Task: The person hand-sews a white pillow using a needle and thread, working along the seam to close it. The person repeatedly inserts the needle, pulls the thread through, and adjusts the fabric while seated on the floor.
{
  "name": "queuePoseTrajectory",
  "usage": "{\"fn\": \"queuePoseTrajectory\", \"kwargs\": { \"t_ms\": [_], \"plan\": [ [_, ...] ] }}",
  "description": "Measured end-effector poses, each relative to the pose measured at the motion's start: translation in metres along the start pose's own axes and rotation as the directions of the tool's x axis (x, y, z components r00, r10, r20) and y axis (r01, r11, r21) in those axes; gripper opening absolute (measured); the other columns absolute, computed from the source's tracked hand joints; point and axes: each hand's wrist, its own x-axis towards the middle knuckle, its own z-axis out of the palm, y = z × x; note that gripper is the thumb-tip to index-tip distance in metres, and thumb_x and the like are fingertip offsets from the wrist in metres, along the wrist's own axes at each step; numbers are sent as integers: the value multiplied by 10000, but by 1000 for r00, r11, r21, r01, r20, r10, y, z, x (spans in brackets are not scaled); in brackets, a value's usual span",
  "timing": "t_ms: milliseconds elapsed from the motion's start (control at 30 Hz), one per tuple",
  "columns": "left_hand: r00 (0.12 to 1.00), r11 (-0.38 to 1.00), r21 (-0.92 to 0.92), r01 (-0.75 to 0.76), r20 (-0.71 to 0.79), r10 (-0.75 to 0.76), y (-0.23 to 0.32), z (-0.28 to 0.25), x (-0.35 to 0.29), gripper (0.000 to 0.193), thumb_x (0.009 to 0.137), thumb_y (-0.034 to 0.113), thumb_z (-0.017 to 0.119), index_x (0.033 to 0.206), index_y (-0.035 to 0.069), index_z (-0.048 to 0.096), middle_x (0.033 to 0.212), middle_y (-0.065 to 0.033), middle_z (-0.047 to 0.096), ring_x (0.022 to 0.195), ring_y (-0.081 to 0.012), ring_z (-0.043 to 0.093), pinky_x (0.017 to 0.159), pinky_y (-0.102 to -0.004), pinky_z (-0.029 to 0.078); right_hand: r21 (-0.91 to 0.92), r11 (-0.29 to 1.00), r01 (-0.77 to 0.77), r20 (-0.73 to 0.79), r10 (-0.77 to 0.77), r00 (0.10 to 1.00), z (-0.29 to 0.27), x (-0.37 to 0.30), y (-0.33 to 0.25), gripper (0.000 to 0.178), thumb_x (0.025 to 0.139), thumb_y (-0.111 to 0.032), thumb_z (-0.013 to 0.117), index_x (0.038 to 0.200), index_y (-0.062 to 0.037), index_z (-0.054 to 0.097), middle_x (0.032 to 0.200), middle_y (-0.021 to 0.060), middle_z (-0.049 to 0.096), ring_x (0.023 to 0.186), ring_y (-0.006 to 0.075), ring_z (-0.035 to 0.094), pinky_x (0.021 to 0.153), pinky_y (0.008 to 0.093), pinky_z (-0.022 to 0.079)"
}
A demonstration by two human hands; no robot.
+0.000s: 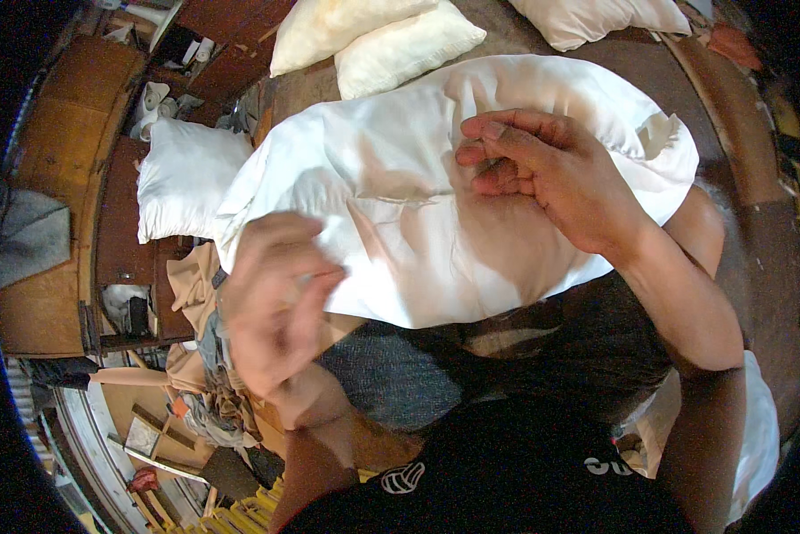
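Note:
A large white pillow [400, 240] lies across my lap, its fabric creased and puckered around a line near the middle. Over its right half hovers my right hand [551, 178], thumb and fingertips drawn together in a pinch. Anything between those fingertips is too small to make out. At the pillow's lower left edge is my left hand [280, 303], raised and smeared by motion. Its fingers are too blurred to show whether they hold anything.
Two white pillows [409, 49] lie at the far side on a brown surface, with another pillow [596, 18] at the far right. A smaller white pillow [191, 178] stands on the left beside a wooden cabinet [57, 294]. Crumpled cloths [218, 400] are heaped at lower left.

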Motion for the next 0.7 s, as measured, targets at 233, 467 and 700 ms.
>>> {"fn": "queuePoseTrajectory", "kwargs": {
  "t_ms": [233, 467, 700],
  "plan": [
    [795, 631, -756, -174, -486, -364, -35, -125, -52, 36, 978, 61, 581, 980, 30, 564, 1016, -122, 564, 989, -239, 547, 907, -404, 521, -226, 915, 335, 66, -329, 942, -8, -2, -2, 289, 1033, -199, 582, 1227, 4, 653, 1105, 83, 701, 971, 133, 662, 879, 281, 550],
    [878, -90, -960, -264, -201, -434, -92, -226, -75, 183, 1071, 103, 452, 904, 31, 477, 841, -46, 466, 642, -167, 389, 601, -286, 407, -909, 21, 417, 274, -723, 634, -37, -28, -50, 257, 926, -104, 690, 1166, -12, 691, 1166, 127, 690, 1083, 235, 656, 948, 330, 493],
    [803, 664, 700, 261, -540, 253, -105, -193, -80, 145, 1036, 179, 574, 1059, 37, 553, 924, -110, 649, 686, -206, 616, 569, -338, 513, -978, -107, 179, 205, -651, 730, -77, -44, -67, 429, 847, -349, 761, 991, 51, 702, 1053, 223, 691, 1017, 383, 661, 901, 414, 506]
  ]
}}
